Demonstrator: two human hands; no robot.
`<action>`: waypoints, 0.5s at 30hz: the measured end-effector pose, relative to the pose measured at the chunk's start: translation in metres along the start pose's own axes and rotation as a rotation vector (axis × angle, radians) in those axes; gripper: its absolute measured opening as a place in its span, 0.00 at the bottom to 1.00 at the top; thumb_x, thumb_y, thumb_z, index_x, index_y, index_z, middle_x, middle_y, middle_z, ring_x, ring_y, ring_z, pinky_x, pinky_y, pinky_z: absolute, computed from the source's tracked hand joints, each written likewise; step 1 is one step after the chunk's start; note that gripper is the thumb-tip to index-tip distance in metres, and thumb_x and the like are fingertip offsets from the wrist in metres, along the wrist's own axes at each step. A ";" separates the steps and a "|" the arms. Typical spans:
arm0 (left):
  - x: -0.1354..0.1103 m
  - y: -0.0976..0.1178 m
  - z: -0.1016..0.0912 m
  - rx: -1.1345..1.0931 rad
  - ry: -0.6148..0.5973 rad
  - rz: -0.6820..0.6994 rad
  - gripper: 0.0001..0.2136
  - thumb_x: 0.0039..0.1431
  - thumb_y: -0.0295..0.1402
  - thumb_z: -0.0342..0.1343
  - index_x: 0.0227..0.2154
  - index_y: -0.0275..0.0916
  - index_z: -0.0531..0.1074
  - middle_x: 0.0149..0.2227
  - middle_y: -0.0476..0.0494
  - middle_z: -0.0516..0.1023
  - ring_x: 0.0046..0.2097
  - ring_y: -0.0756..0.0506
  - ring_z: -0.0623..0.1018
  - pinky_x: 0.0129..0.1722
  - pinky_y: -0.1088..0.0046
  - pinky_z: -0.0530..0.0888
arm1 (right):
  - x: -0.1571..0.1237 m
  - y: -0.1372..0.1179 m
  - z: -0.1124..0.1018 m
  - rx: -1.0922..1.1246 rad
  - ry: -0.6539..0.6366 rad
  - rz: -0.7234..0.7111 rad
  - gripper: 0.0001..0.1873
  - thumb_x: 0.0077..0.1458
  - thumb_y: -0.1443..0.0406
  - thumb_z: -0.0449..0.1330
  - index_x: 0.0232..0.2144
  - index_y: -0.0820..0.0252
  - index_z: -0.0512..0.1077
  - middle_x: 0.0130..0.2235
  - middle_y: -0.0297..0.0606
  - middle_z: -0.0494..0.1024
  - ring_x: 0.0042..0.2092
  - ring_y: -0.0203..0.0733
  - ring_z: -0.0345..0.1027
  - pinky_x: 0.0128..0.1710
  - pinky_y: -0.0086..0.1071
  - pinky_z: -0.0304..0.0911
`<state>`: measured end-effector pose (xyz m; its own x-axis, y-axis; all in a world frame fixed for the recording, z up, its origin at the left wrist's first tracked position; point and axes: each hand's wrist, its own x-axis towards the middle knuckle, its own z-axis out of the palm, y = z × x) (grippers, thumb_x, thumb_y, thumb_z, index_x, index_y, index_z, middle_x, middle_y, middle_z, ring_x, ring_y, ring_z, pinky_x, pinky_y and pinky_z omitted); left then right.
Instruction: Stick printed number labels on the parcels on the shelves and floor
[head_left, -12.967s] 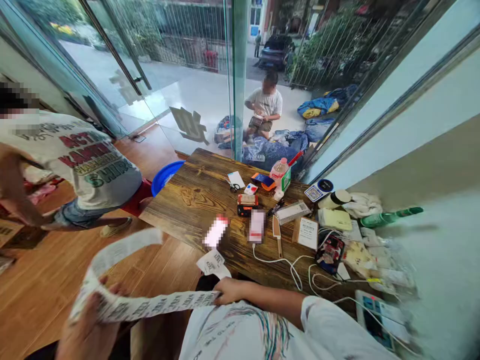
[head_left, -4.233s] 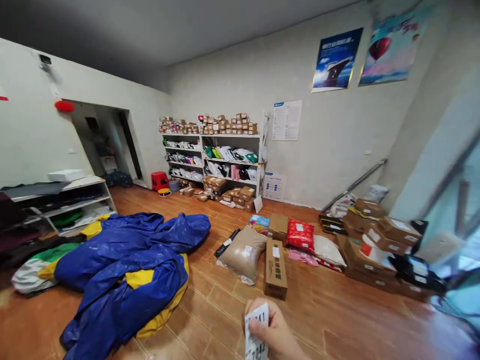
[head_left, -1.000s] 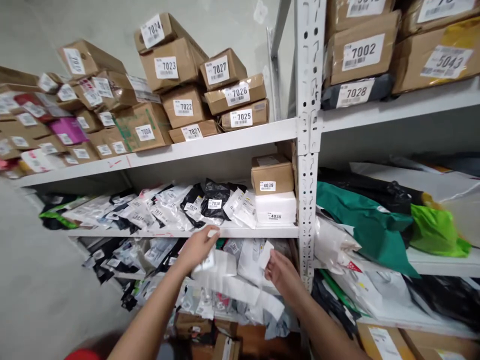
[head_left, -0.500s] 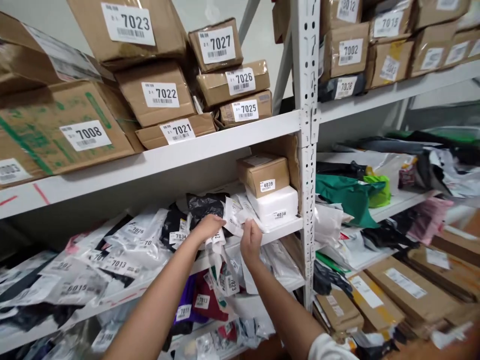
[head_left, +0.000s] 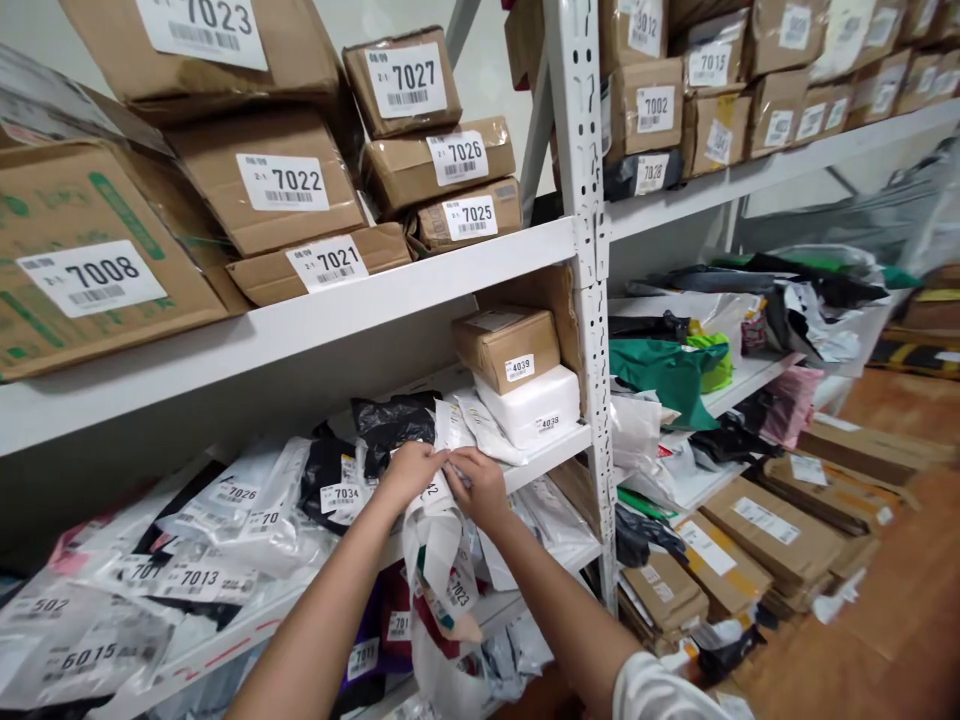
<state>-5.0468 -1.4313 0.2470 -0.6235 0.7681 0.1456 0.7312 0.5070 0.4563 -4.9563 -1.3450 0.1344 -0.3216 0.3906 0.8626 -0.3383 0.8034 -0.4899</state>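
Observation:
My left hand [head_left: 415, 472] and my right hand [head_left: 478, 486] meet fingertip to fingertip at the edge of the middle shelf. Both are closed in a pinch at the top of a white strip of printed labels [head_left: 435, 525], which hangs in a loop below them. One label on it shows a number ending in 42. Just behind the fingers lies a white plastic mailer [head_left: 454, 425], with a black plastic mailer [head_left: 394, 425] to its left. What exactly lies between the fingertips is too small to tell.
Right of my hands, a brown box [head_left: 506, 345] marked 4039 sits on a white foam box [head_left: 532, 405]. Clear bagged parcels [head_left: 247, 510] crowd the shelf to the left. Boxes line the upper shelf [head_left: 300, 320]. A perforated white post [head_left: 589, 300] stands at the right.
My right hand has moved left from the white mailer's edge to join my left hand at the strip. More of the strip hangs in view. The view has swung a little to the right.

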 end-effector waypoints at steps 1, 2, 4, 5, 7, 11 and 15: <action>-0.002 0.003 -0.002 0.010 0.003 0.001 0.17 0.52 0.44 0.50 0.15 0.39 0.61 0.16 0.52 0.60 0.24 0.49 0.62 0.25 0.73 0.54 | -0.002 -0.002 -0.007 0.030 -0.059 -0.020 0.21 0.56 0.64 0.60 0.52 0.61 0.71 0.51 0.49 0.75 0.52 0.48 0.70 0.52 0.42 0.66; -0.006 0.007 -0.004 0.021 0.005 0.002 0.17 0.54 0.43 0.49 0.15 0.39 0.62 0.17 0.51 0.61 0.24 0.49 0.63 0.25 0.73 0.54 | -0.005 -0.004 -0.015 0.070 -0.104 -0.033 0.25 0.54 0.62 0.62 0.54 0.61 0.70 0.54 0.50 0.73 0.55 0.50 0.68 0.55 0.44 0.64; -0.021 0.017 -0.008 0.068 0.030 0.002 0.18 0.56 0.44 0.48 0.17 0.39 0.64 0.17 0.51 0.63 0.25 0.49 0.65 0.26 0.74 0.56 | -0.016 -0.010 -0.030 0.183 -0.095 0.015 0.21 0.54 0.61 0.63 0.51 0.58 0.72 0.53 0.47 0.75 0.54 0.49 0.68 0.56 0.44 0.63; -0.032 0.023 -0.009 0.102 0.060 0.000 0.18 0.57 0.46 0.49 0.19 0.39 0.66 0.17 0.51 0.64 0.24 0.49 0.66 0.26 0.75 0.57 | -0.022 -0.015 -0.036 0.258 -0.041 0.091 0.15 0.57 0.61 0.60 0.47 0.56 0.74 0.49 0.44 0.77 0.51 0.47 0.71 0.54 0.42 0.64; -0.060 0.034 -0.005 0.169 0.188 0.005 0.18 0.57 0.50 0.51 0.23 0.41 0.69 0.15 0.53 0.65 0.22 0.50 0.66 0.26 0.76 0.58 | -0.036 -0.026 -0.046 0.457 0.063 0.298 0.12 0.63 0.61 0.54 0.44 0.53 0.75 0.43 0.41 0.79 0.46 0.43 0.72 0.48 0.39 0.67; -0.109 0.045 0.033 0.081 0.546 0.162 0.17 0.55 0.47 0.58 0.20 0.39 0.66 0.16 0.56 0.63 0.19 0.54 0.62 0.24 0.79 0.60 | -0.054 -0.048 -0.064 0.849 -0.032 0.568 0.20 0.57 0.55 0.61 0.50 0.51 0.69 0.44 0.40 0.76 0.44 0.43 0.71 0.42 0.36 0.68; -0.118 0.044 0.083 -0.198 0.557 0.117 0.15 0.58 0.41 0.57 0.21 0.39 0.67 0.18 0.55 0.65 0.20 0.54 0.64 0.24 0.81 0.63 | -0.056 -0.051 -0.086 0.655 -0.013 0.514 0.19 0.48 0.61 0.69 0.44 0.53 0.74 0.44 0.40 0.75 0.46 0.44 0.69 0.46 0.36 0.65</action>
<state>-4.9182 -1.4669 0.1774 -0.6323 0.4671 0.6181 0.7716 0.3080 0.5565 -4.8454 -1.3693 0.1218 -0.5854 0.6288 0.5118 -0.5916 0.1005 -0.8000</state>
